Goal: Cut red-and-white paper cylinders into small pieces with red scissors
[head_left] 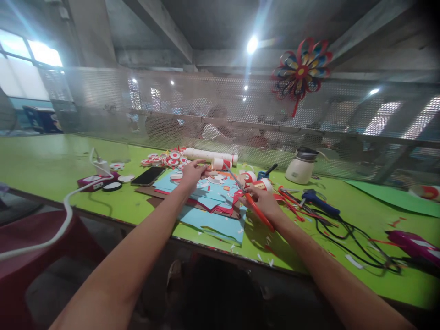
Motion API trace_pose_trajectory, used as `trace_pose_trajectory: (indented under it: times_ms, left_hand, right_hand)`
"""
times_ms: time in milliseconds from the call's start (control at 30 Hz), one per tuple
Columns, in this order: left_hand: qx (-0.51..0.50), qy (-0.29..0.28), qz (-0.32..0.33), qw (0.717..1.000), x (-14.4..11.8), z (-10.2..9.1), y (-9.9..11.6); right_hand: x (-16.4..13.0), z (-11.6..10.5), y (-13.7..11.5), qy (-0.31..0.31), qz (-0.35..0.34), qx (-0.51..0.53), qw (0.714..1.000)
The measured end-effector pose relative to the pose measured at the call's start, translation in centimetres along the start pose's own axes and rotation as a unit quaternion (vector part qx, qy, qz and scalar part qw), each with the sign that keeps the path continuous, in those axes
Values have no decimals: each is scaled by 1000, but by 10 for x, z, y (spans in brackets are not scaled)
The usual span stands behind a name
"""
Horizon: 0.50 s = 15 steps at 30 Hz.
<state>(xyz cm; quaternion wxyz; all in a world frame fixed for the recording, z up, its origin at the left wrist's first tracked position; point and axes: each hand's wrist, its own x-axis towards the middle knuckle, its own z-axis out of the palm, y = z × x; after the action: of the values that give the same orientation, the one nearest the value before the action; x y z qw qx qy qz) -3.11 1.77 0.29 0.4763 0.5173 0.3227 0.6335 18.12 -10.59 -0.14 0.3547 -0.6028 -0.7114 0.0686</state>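
Note:
My right hand grips red-handled scissors, blades pointing up and left toward a small white and red paper roll. My left hand reaches forward with its fingers pinched on that roll, over blue and red paper sheets spread on the green table. Scraps of cut paper lie around both hands.
A black phone, a charger with white cable, round red-white discs and a long white tube lie left and behind. A white jar, blue glue gun, black cables sit right. Mesh screen backs the table.

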Motion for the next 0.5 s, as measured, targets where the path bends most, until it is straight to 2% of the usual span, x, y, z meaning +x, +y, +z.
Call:
trace_pose_trajectory:
  times_ms: [233, 367, 500]
  left_hand:
    - [-28, -65, -48, 996, -4, 4, -4]
    - [-54, -130, -78, 987, -6, 5, -4]
    - [-77, -152, -88, 981, -8, 6, -2]
  right_hand:
    - [5, -4, 10, 14, 14, 29, 999]
    - [8, -3, 16, 0, -4, 46, 999]
    - [11, 0, 22, -18, -26, 68, 997]
